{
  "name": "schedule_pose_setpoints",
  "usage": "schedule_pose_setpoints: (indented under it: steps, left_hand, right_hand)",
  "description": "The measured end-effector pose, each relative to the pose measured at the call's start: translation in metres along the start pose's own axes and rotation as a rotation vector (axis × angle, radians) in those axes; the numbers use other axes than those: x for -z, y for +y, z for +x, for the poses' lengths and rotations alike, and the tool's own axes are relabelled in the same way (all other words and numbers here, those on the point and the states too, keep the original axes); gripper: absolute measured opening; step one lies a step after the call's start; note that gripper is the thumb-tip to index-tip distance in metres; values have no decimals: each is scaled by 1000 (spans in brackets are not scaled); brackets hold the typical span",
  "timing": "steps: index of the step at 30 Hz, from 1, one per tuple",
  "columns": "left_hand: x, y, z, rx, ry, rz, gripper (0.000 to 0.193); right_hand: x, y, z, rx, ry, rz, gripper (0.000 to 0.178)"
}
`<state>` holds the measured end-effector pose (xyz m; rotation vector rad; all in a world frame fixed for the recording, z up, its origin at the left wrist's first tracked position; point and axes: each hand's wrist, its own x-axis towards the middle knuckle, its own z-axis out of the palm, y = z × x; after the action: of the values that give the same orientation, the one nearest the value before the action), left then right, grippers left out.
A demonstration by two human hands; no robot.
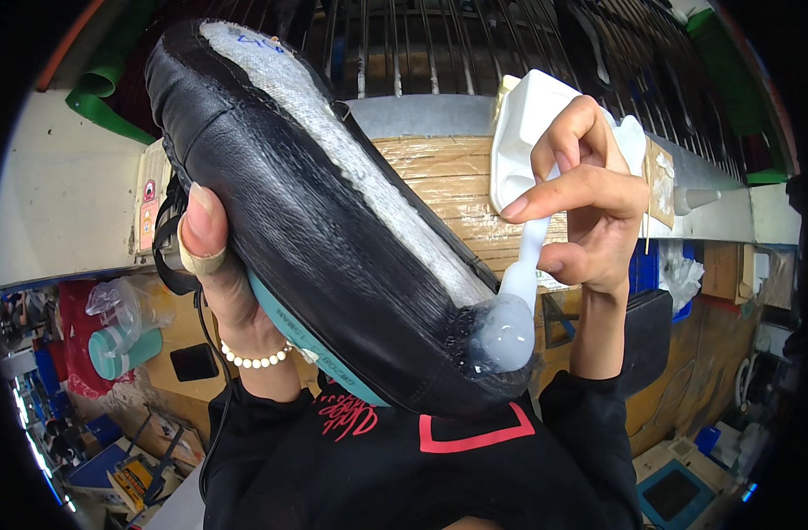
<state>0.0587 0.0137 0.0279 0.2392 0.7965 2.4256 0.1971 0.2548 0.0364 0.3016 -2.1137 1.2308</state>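
Right up close, a black shoe upper [315,221] on a teal last [314,349]! Runs eleven to five o'clock, sits clasped in the left hand [230,287] at nine. And a white applicator [520,283], pinched in the right hand [598,212] at two, nearer the lower end: touches at five!

I saw bright light glare off the black leather shoe [324,230] and the glossy brown worktop [430,172]; toward the blackened rim, straight edges bowed.
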Motion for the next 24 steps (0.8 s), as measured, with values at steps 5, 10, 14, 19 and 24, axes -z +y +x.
schedule_pose_setpoints:
  steps: [5, 10, 14, 19, 24]
  left_hand:
    - [6, -2, 6, 33, 40, -67, 65]
    - [8, -2, 10, 229, 83, -194, 64]
    - [10, -10, 7, 435, 87, -302, 64]
    - [10, -22, 1, 599, 27, -410, 67]
    - [1, -38, -19, 677, -34, -473, 61]
  right_hand:
    - [-5, 2, 3, 31, 31, 108, 41]
    - [-9, 2, 8, 23, 32, 134, 41]
    - [-16, 3, 12, 10, 19, 166, 39]
    - [-28, 11, 20, 7, -13, 201, 39]
    - [-41, 21, 28, 48, -51, 254, 44]
